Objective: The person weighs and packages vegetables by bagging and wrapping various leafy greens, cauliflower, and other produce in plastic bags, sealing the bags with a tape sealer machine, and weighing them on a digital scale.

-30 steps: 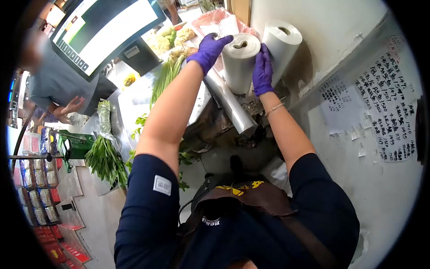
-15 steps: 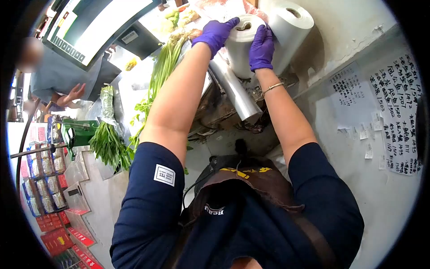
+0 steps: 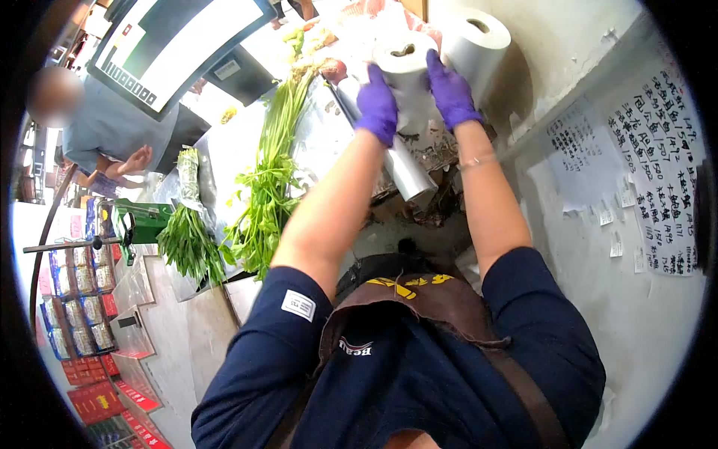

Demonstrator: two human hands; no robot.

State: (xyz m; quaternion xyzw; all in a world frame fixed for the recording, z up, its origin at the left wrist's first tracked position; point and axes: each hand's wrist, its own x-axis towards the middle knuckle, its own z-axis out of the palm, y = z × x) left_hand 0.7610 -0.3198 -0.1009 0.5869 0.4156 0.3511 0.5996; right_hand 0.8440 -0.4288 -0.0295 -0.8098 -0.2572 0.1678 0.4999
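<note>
A white roll of clear plastic bags stands upright on the counter, its core hole facing up. Purple gloves cover both my hands. My left hand is at the roll's near left side, thumb or finger pointing up along it. On the opposite side, my right hand lies against the roll with a finger near its top rim. Both hands grip the roll between them; some fingers are hidden behind it. A second white roll stands just behind my right hand. Below my left hand lies a shiny metallic-looking roll.
Left of my arms lie long green celery-like stalks and a wrapped bunch of leafy greens. A screen stands beyond, near another person. Handwritten sheets hang on the right wall.
My left hand has come down from the roll's top rim to its near left side. My right hand has shifted slightly down and right. The camera view has moved a little.
</note>
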